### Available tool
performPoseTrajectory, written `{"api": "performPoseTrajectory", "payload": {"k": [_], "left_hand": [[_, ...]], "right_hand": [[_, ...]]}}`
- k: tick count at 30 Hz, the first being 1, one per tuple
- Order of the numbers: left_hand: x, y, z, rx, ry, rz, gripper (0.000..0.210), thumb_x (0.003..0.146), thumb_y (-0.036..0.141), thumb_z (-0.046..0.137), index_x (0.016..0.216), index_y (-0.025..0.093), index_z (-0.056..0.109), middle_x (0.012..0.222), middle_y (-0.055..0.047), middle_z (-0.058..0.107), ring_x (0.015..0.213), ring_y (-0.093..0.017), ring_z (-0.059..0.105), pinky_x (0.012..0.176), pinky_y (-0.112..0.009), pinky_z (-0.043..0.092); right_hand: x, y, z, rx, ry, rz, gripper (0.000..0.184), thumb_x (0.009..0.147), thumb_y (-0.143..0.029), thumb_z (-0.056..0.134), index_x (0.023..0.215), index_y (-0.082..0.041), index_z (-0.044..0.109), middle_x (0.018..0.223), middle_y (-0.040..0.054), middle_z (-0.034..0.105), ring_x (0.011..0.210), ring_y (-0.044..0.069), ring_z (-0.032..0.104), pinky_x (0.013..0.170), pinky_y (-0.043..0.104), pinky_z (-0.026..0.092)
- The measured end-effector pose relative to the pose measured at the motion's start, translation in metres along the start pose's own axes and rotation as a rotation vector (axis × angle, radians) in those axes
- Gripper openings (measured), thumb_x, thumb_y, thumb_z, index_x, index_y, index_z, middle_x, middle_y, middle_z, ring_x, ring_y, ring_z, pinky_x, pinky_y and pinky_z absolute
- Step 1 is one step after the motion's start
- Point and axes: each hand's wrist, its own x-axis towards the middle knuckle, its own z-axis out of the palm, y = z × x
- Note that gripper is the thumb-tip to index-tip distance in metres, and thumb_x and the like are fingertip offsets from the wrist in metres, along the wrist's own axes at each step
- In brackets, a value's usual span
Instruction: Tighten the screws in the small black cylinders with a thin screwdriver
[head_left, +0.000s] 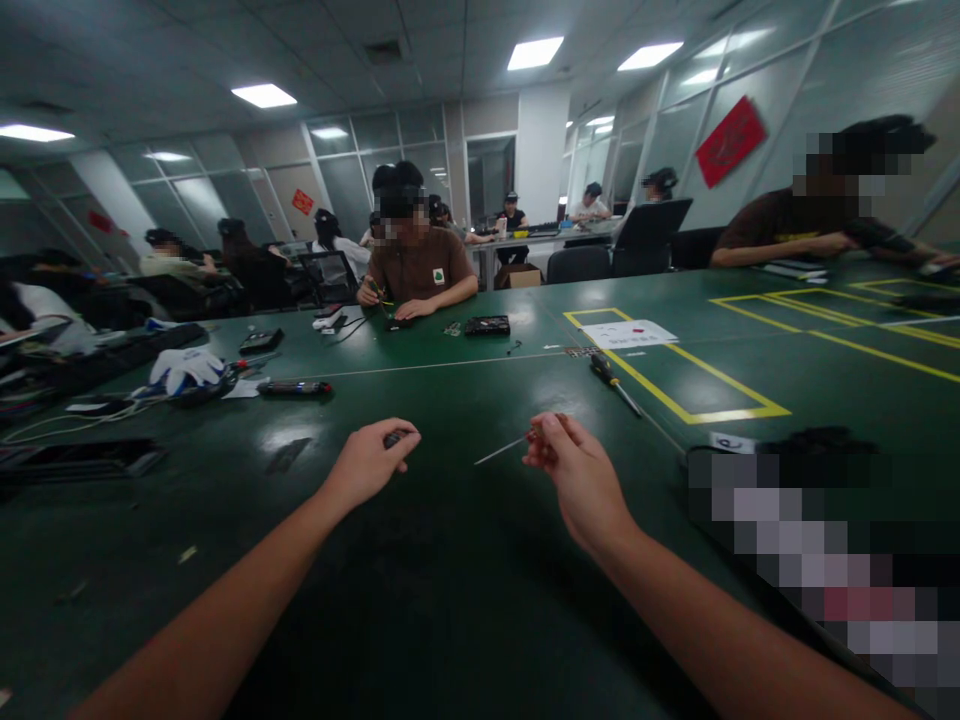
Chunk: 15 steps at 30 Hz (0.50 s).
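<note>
My left hand (373, 455) is closed in a pinch around a small dark piece (391, 439), mostly covered by the thumb and fingers. Across from it, my right hand (574, 465) is closed on a thin metal rod (499, 453), which sticks out toward the left hand and slopes down to its tip. The rod's other end is hidden in the fingers, so its kind does not show. Both hands are above the green table (420, 600), and a gap separates the rod's tip from the dark piece.
A black-and-yellow screwdriver (615, 383) lies beyond my right hand. Farther left are a dark cylindrical tool (295, 388) and white-and-blue gloves (186, 370). A black box-shaped part (487, 325) sits near a person (420, 265) working opposite. Yellow tape (731, 412) marks the right side.
</note>
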Motion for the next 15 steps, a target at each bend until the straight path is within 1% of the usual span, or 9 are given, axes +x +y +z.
{"api": "performPoseTrajectory", "payload": {"k": [2,4,6,8,10,11,12,13,15], "left_hand": [[0.001,-0.020,-0.022,-0.058,0.113,-0.085,0.046,0.086,0.057,0.062,0.112,0.021,0.072,0.083,-0.004,0.072,0.069,-0.021,0.068,0.060,-0.028,0.044],[-0.001,-0.041,-0.043,-0.130,0.215,-0.180,0.055,0.083,0.060,0.065,0.122,0.022,0.070,0.081,-0.005,0.070,0.073,-0.021,0.067,0.057,-0.026,0.043],[-0.007,-0.059,-0.063,-0.229,0.293,-0.263,0.060,0.079,0.060,0.070,0.125,0.022,0.069,0.080,-0.004,0.068,0.070,-0.018,0.063,0.055,-0.023,0.042],[-0.017,-0.072,-0.081,-0.380,0.366,-0.339,0.060,0.077,0.054,0.076,0.124,0.019,0.069,0.084,-0.004,0.068,0.067,-0.014,0.058,0.053,-0.021,0.040],[-0.028,-0.079,-0.096,-0.532,0.424,-0.377,0.051,0.080,0.048,0.076,0.120,0.017,0.069,0.094,-0.002,0.067,0.070,-0.011,0.056,0.056,-0.019,0.042],[-0.033,-0.083,-0.104,-0.591,0.426,-0.374,0.045,0.085,0.046,0.074,0.120,0.018,0.068,0.098,-0.001,0.067,0.072,-0.009,0.056,0.058,-0.018,0.044],[-0.038,-0.086,-0.111,-0.630,0.453,-0.393,0.038,0.088,0.042,0.072,0.118,0.020,0.068,0.097,0.001,0.066,0.072,-0.008,0.055,0.059,-0.017,0.045],[-0.041,-0.091,-0.117,-0.653,0.517,-0.429,0.030,0.090,0.038,0.071,0.114,0.021,0.068,0.092,0.003,0.066,0.069,-0.007,0.054,0.058,-0.016,0.044],[-0.047,-0.102,-0.131,-0.682,0.597,-0.484,0.018,0.093,0.032,0.068,0.109,0.024,0.068,0.085,0.006,0.065,0.066,-0.006,0.054,0.059,-0.016,0.045]], "right_hand": [[0.000,0.001,0.000,-0.008,-0.013,0.007,0.032,0.083,-0.053,0.074,0.088,-0.022,0.072,0.081,0.0024,0.066,0.074,0.018,0.060,0.069,0.033,0.053],[0.000,0.003,-0.001,-0.024,-0.028,0.010,0.032,0.085,-0.053,0.072,0.089,-0.022,0.072,0.081,0.0026,0.065,0.074,0.018,0.060,0.070,0.033,0.053],[0.000,0.005,-0.001,-0.047,-0.042,0.017,0.031,0.086,-0.053,0.071,0.089,-0.022,0.072,0.082,0.0027,0.065,0.075,0.018,0.061,0.070,0.033,0.053],[-0.001,0.006,-0.001,-0.065,-0.052,0.027,0.031,0.087,-0.053,0.070,0.089,-0.022,0.072,0.083,0.0024,0.065,0.075,0.018,0.060,0.070,0.033,0.053],[-0.002,0.007,0.000,-0.072,-0.059,0.036,0.031,0.087,-0.054,0.070,0.088,-0.022,0.072,0.081,0.0019,0.065,0.074,0.018,0.060,0.070,0.033,0.052],[-0.002,0.007,0.000,-0.075,-0.060,0.037,0.031,0.086,-0.054,0.070,0.087,-0.022,0.072,0.080,0.0017,0.065,0.073,0.018,0.060,0.069,0.033,0.052],[-0.003,0.006,0.001,-0.078,-0.061,0.039,0.032,0.086,-0.054,0.071,0.087,-0.022,0.072,0.079,0.0016,0.064,0.073,0.018,0.060,0.069,0.033,0.052],[-0.003,0.006,0.001,-0.081,-0.060,0.041,0.032,0.085,-0.054,0.071,0.087,-0.022,0.072,0.078,0.0015,0.064,0.073,0.018,0.060,0.069,0.033,0.052],[-0.003,0.006,0.002,-0.092,-0.061,0.049,0.032,0.085,-0.054,0.071,0.087,-0.022,0.072,0.078,0.0014,0.064,0.072,0.018,0.060,0.069,0.034,0.052]]}}
